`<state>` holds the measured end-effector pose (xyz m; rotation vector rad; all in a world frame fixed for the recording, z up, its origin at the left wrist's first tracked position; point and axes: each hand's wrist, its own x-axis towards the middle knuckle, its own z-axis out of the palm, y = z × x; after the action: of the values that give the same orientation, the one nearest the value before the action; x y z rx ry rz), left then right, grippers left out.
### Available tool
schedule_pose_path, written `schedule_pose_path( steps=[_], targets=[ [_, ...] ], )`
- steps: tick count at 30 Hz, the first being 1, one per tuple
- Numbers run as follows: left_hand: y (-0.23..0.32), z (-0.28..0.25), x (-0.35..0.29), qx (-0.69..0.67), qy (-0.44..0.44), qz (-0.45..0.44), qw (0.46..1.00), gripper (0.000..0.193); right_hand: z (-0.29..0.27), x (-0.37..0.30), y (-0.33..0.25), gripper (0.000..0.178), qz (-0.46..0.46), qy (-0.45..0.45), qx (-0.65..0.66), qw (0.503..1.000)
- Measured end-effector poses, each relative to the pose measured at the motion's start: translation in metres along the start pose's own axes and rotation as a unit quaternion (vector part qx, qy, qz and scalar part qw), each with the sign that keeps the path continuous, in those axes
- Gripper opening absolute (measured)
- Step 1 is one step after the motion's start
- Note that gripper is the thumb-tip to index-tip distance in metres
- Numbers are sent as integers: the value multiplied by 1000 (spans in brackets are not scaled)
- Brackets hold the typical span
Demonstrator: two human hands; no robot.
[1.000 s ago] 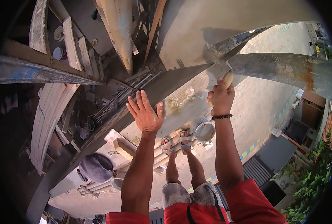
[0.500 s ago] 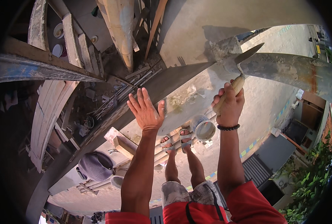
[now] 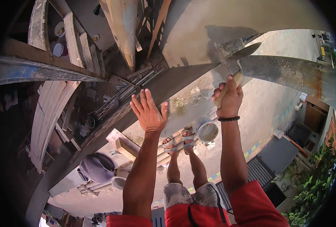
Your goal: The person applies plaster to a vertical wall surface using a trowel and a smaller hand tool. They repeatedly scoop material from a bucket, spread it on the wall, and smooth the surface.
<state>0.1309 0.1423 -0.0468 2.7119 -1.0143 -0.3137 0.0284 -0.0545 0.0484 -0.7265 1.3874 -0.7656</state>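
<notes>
My right hand (image 3: 229,101) is closed around the wooden handle of a trowel (image 3: 247,51). The pointed metal blade lies over the joint where a rough grey concrete lump (image 3: 228,50) meets a long grey beam (image 3: 293,72). Whether the blade touches it is hard to tell. A dark beaded bracelet circles that wrist. My left hand (image 3: 151,115) is open, its fingers spread, beside the dark grey ledge (image 3: 171,84); I cannot tell if the fingertips rest on it. Nothing is in that palm.
Below, my sandalled feet stand on poles beside a bucket (image 3: 207,131). A wooden block (image 3: 125,150) and a purple-grey cloth-like bundle (image 3: 97,168) lie to the left. Planks (image 3: 50,121) and a thick pole (image 3: 119,30) crowd the upper left. A smooth plastered wall (image 3: 198,26) rises ahead.
My right hand and the trowel have shifted slightly left, and the blade has swung lower over the concrete lump. The left hand has barely moved.
</notes>
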Motion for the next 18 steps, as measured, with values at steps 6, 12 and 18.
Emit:
schedule_pose_path(
  steps=[6, 12, 18],
  targets=[
    [1, 1, -1, -13, 4, 3, 1000, 78, -2, 21, 28, 20, 38, 11, -45, 998],
    [3, 3, 1, -13, -2, 6, 1000, 78, 0, 9, 22, 21, -118, -10, -39, 992],
    [-3, 3, -2, -10, -2, -1, 1000, 78, 13, 5, 2, 23, -28, -13, -3, 1000]
  ],
)
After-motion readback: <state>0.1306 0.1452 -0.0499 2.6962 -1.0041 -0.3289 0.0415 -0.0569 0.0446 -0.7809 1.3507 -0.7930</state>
